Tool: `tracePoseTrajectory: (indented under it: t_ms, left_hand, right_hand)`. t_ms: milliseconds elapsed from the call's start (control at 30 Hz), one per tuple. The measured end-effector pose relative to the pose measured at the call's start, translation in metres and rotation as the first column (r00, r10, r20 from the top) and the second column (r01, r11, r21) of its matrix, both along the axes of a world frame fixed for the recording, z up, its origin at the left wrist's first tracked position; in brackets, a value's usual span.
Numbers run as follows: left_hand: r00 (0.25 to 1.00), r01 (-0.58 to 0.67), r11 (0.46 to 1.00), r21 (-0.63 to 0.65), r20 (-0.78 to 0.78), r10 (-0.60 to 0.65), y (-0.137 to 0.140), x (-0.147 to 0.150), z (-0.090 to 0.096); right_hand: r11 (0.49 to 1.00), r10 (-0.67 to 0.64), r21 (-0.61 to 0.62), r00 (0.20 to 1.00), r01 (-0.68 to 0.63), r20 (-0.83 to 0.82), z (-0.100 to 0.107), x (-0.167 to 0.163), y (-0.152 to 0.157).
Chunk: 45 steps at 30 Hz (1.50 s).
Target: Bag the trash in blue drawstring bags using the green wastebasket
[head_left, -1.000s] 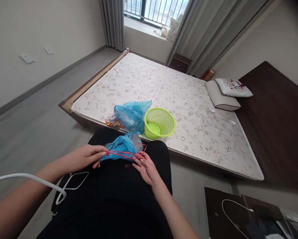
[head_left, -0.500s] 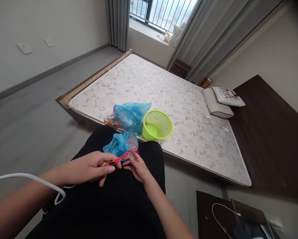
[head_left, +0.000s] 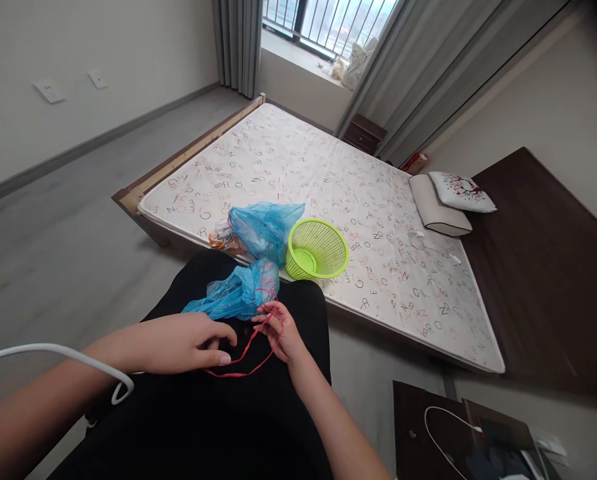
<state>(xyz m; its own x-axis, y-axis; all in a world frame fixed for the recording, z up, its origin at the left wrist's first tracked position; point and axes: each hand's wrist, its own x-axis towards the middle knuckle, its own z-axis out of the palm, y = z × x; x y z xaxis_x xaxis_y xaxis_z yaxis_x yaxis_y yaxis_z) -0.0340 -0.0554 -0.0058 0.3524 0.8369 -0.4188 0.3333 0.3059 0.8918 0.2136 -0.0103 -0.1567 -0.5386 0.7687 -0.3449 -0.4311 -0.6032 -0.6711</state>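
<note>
A thin red string (head_left: 248,373) hangs in a loose loop between my two hands above my lap. My right hand (head_left: 282,335) holds it with bent fingers, and strands run over them. My left hand (head_left: 191,343) is curled with the thumb apart from the index finger. The string passes behind its thumb, and its lower fingers are hidden. Just beyond my hands a crumpled blue plastic bag (head_left: 233,293) lies across my thighs, with a rounded, semi-clear end beside my right fingertips.
On the mattress edge (head_left: 308,160) ahead sit another blue plastic bag (head_left: 263,230), an orange-and-white plastic bundle (head_left: 223,240) and a green mesh basket (head_left: 318,250). A white cable (head_left: 68,350) crosses my left forearm. A dark nightstand (head_left: 423,427) stands at lower right.
The red string, earlier bunched between both hands, has spread into a wide loop. My left hand has moved slightly away from my right. The blue bag on my lap spreads farther left.
</note>
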Motion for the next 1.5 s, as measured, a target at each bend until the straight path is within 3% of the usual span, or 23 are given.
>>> tracePoseTrajectory:
  t_ms: [100,200,333,433,633,767,967,1167,1333,1500]
  left_hand:
    - [0.994,0.112,0.993,-0.028,0.0,-0.112,0.006,0.013,-0.011]
    - [0.997,0.08,0.997,-0.003,-0.018,-0.08,0.012,0.031,-0.03]
    - [0.999,0.049,0.998,0.049,-0.016,-0.049,0.014,0.05,-0.06]
    - [0.999,0.029,0.998,-0.054,0.02,-0.028,0.011,0.057,-0.077]
    - [0.965,-0.074,0.965,-0.252,0.227,0.134,0.005,0.057,-0.095]
    - [0.945,-0.027,0.945,-0.325,0.299,0.13,0.003,0.054,-0.093]
    - [0.96,0.058,0.951,-0.304,0.277,0.03,0.002,0.052,-0.079]
    - [0.963,-0.078,0.964,-0.254,0.232,0.139,0.004,0.042,-0.076]
    - [0.915,-0.274,0.931,-0.24,0.234,0.33,0.008,0.02,-0.05]
    - [0.974,-0.192,0.964,-0.185,0.084,0.21,0.008,-0.004,-0.036]
  right_hand:
    - [1.0,-0.023,-0.015,0.999,0.024,0.024,-0.002,0.003,0.001]
    - [1.0,0.017,0.003,1.0,-0.017,0.022,-0.003,0.005,0.0]
    - [0.983,0.169,0.063,0.985,-0.17,0.016,-0.001,0.006,0.001]
    - [0.973,0.196,0.112,0.98,-0.2,0.046,0.003,0.006,0.002]
    - [0.965,0.217,0.143,0.975,-0.222,0.045,0.009,0.003,0.001]
    - [0.962,0.231,0.134,0.971,-0.238,0.066,0.007,0.001,0.0]
    - [0.971,0.203,0.125,0.979,-0.204,0.026,-0.001,0.003,0.001]
    - [1.0,0.022,-0.016,0.999,-0.023,-0.048,-0.008,0.008,0.008]
    - [0.982,-0.134,-0.147,0.984,0.116,-0.117,-0.017,0.018,0.016]
    - [0.968,-0.185,-0.195,0.972,0.155,-0.143,-0.019,0.023,0.019]
